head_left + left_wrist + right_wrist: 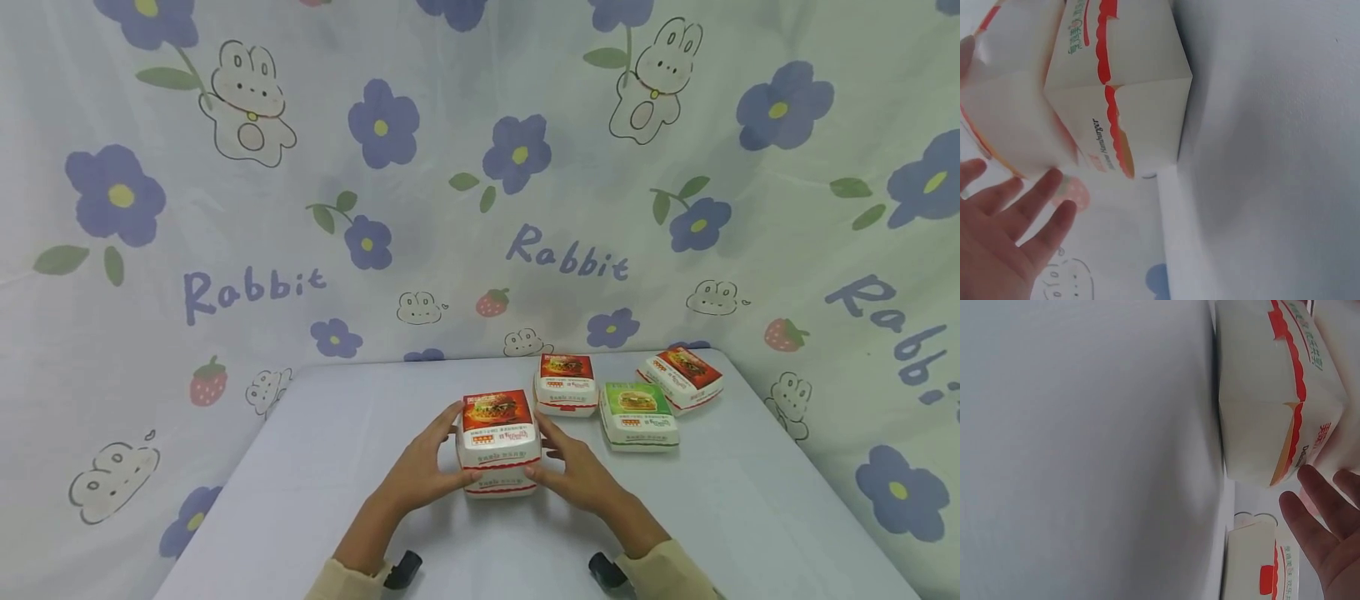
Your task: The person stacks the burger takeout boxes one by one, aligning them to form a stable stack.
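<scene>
Two white burger boxes stand stacked near the middle of the table. The upper burger box point(497, 429) has a red top with a burger picture; the lower burger box point(501, 483) shows mostly its front. My left hand point(426, 467) holds the upper box at its left side, thumb at the front and index finger near the top. From the right, my right hand point(581, 475) holds the same box in a mirrored way. Both wrist views show the other fingers of the left hand point(1010, 231) and right hand point(1329, 525) spread beside the stack.
Behind and right of the stack stand a red-topped box point(566, 387), a green-topped box point(639, 421) and another red-topped box point(684, 379), set at an angle. A white cloth covers the table point(337, 433). The printed rabbit curtain point(450, 208) hangs behind it.
</scene>
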### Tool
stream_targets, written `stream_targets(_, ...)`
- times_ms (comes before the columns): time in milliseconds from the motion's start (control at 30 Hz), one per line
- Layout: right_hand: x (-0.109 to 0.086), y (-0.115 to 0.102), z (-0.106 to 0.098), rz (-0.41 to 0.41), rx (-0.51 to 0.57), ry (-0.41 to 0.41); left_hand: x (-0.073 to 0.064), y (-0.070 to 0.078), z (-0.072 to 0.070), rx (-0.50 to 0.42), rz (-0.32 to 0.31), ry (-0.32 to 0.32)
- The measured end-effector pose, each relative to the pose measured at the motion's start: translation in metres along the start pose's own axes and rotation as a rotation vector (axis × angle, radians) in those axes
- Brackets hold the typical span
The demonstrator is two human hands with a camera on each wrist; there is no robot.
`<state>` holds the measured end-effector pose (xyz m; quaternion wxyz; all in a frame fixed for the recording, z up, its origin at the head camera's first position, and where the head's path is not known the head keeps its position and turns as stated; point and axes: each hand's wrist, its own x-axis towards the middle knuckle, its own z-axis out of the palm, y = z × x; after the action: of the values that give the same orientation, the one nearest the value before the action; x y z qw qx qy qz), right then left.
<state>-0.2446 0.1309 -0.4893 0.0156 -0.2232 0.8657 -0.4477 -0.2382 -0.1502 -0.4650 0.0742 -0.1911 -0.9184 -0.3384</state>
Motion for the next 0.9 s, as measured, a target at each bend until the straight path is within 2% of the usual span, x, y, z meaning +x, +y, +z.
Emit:
stream_targets(333, -0.001, 0.003, -0.003, -0.012, 0.013, 0.008, 0.001, 0.002, -0.003, -0.026, 0.011, 0.013)
stream_targets(500, -0.003, 0.008, -0.009, 0.031, 0.011, 0.015, 0.0, 0.003, -0.003, -0.043, -0.002, 0.01)
stream_targets(633, -0.002, 0.013, -0.016, 0.075, 0.072, 0.044, 0.002, 0.004, -0.004, -0.033, -0.022, 0.002)
stream_targets(767, 0.004, 0.018, -0.024, 0.095, 0.138, 0.102, 0.006, 0.005, -0.009, -0.027, -0.038, 0.003)
stream_targets(900, 0.013, 0.023, -0.026, 0.124, 0.124, 0.227, 0.009, 0.004, -0.013, -0.047, -0.056, 0.02)
